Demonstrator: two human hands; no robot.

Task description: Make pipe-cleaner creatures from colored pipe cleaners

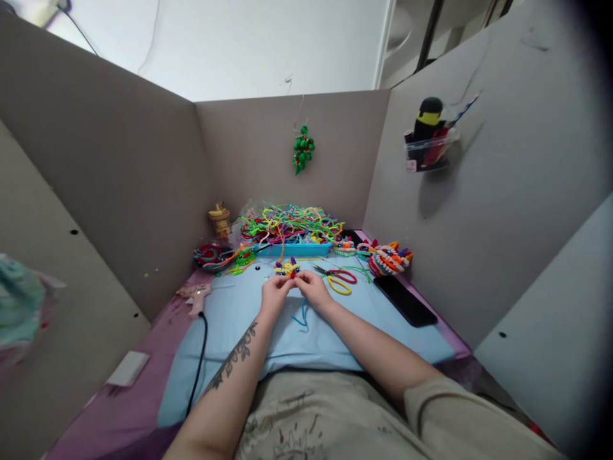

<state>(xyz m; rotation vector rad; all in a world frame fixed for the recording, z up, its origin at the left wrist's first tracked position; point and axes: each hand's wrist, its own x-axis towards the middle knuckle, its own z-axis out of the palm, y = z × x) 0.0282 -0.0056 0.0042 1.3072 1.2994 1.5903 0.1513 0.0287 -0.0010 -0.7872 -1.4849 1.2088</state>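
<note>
The left hand (274, 297) and right hand (313, 291) pinched a small yellow-and-purple craft figure (284, 269) just left of the scissors (341, 277), whose blades could have nicked the right hand had it drifted rightward.

- Two hands (275, 297), centre
- One small yellow craft piece (285, 269), centre
- One pair of scissors (330, 273), right of centre
- One pink glue gun (198, 298), left of centre
- One black phone (405, 301), right
- One blue tray (297, 250), centre
- One white box (129, 368), lower left
- One green hanging ornament (303, 150), upper centre
</note>
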